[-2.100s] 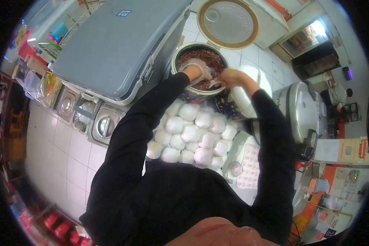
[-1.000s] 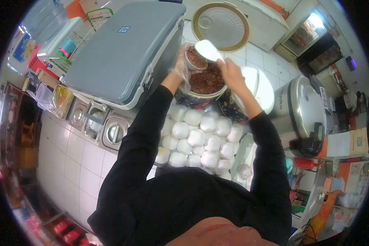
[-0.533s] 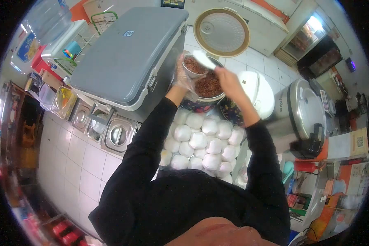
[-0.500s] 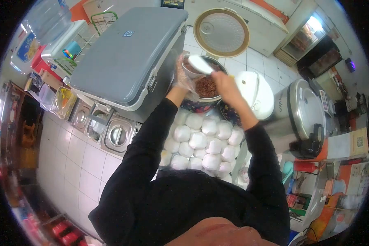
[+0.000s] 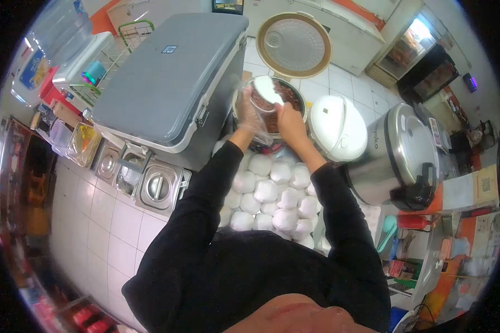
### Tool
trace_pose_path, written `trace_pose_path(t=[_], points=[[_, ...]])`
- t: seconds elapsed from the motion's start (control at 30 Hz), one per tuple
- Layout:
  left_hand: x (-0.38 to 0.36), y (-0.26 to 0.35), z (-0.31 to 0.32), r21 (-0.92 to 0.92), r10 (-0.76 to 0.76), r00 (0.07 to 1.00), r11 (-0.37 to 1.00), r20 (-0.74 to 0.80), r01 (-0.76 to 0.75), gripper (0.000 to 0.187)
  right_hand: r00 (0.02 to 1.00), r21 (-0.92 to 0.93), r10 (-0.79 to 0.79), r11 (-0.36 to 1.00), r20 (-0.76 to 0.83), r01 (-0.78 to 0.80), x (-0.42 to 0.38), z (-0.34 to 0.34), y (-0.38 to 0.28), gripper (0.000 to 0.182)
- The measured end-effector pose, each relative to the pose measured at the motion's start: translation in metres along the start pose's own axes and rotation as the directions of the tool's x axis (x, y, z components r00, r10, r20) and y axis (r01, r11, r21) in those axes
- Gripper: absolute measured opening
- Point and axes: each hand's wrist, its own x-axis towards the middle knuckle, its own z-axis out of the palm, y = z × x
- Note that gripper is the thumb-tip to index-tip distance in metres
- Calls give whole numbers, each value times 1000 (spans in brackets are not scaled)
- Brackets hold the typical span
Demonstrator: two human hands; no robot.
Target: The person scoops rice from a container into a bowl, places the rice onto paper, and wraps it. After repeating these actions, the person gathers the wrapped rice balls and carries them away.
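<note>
The pot (image 5: 268, 147) sits at twelve o'clock; the left hand (image 5: 249, 115) wraps its fingers round the bowl (image 5: 259, 108) over the pot's ten o'clock side; the right hand's (image 5: 290, 123) fingers clamp the paddle (image 5: 266, 89), likely pressing down; next calls for a still bowl.

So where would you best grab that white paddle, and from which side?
I'd grip the white paddle by its narrow end, coming from the near right, much as the right hand holds it. It widens away from that hand, leftward across the bowl in the left hand, so this likely keeps the grip clear.
</note>
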Motion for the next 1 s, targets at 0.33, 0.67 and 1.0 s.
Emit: trace_pose_path(t=[0.33, 0.67, 1.0], points=[[-27, 34, 26, -169, -214, 977, 963, 6, 212, 62, 979, 43, -4, 999, 205, -5, -12, -12, -27, 49], [-33, 34, 22, -79, 9, 999, 997, -43, -12, 64, 992, 16, -46, 999, 118, 45, -25, -31, -42, 50], [-104, 72, 24, -320, -252, 937, 891, 242, 322, 74, 989, 221, 147, 965, -24, -138, 4, -90, -7, 42]])
